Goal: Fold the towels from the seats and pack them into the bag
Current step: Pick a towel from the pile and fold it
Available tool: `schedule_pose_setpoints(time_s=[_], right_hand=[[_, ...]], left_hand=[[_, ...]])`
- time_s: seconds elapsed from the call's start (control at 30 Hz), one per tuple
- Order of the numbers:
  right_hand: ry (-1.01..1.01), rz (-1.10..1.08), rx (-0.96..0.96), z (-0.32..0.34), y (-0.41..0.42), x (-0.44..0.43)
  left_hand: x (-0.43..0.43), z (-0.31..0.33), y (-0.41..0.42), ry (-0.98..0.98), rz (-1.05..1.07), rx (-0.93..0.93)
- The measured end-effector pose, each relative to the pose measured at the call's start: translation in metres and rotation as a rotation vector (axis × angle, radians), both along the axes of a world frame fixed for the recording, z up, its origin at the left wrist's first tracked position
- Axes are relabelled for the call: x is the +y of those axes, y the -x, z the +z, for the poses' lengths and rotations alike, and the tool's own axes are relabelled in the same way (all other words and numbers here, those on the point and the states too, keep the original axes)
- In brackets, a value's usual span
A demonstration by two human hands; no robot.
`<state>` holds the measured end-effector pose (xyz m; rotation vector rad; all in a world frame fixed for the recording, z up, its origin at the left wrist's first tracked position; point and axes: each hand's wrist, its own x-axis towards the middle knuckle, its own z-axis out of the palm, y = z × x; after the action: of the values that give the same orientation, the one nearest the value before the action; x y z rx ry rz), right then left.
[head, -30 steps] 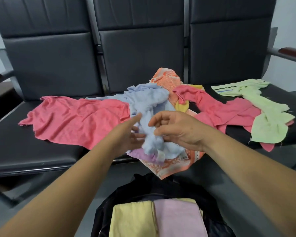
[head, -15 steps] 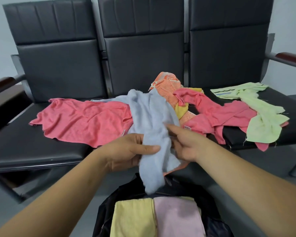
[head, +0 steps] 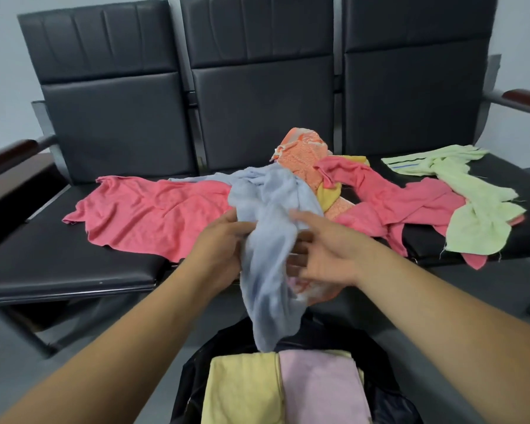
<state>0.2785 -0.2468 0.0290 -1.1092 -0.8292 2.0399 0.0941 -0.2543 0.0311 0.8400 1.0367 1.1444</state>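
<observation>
Now, in the head view, the blue towel (head: 270, 240) is off the pile. A second ago it lay bunched at the front edge of the middle seat; now it hangs in a long twisted strip between the person's hands, and its tail reaches down to the open mouth of the bag (head: 193, 371) at 6 o'clock. The left hand (head: 218, 249) grasps the strip from the 9 o'clock side, thumb over the cloth, its fingers hidden behind it. The right hand (head: 325, 255) meets the towel from 3 o'clock with fingers spread and fairly straight. It is blurred, so whether it pinches the cloth or only steadies it cannot be told.

Inside the bag lie a folded yellow towel (head: 242, 390) and a folded pink towel (head: 318, 390), side by side. On the seats (head: 58, 264) the rest wait unfolded — a coral towel (head: 153, 215) at 10 o'clock, an orange towel (head: 303, 154) at 12, a second coral towel (head: 389, 203) at 2 and a green towel (head: 478, 215) toward 3.

The change probably means that the pick is done but the fold has not begun. The blue towel is crumpled rather than flat, so its corners likely need finding and spreading first — otherwise it would go into the bag as a wad.
</observation>
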Motion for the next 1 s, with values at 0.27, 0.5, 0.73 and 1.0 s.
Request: schedule_pose_setpoints(time_s=[0.27, 0.5, 0.73, 1.0], right_hand=[[-0.124, -0.1, 0.208, 0.007, -0.012, 0.01], [0.031, 0.116, 0.214, 0.007, -0.01, 0.006], [0.072, 0.021, 0.182, 0.002, -0.013, 0.011], [-0.096, -0.005, 0.218, 0.015, -0.007, 0.007]], left_hand=[[0.0, -0.003, -0.003, 0.33, -0.164, -0.222], [0.009, 0.005, -0.005, 0.192, 0.067, -0.189], [-0.004, 0.011, 0.007, 0.039, -0.377, -0.104], [-0.001, 0.014, 0.015, 0.126, -0.162, -0.04]])
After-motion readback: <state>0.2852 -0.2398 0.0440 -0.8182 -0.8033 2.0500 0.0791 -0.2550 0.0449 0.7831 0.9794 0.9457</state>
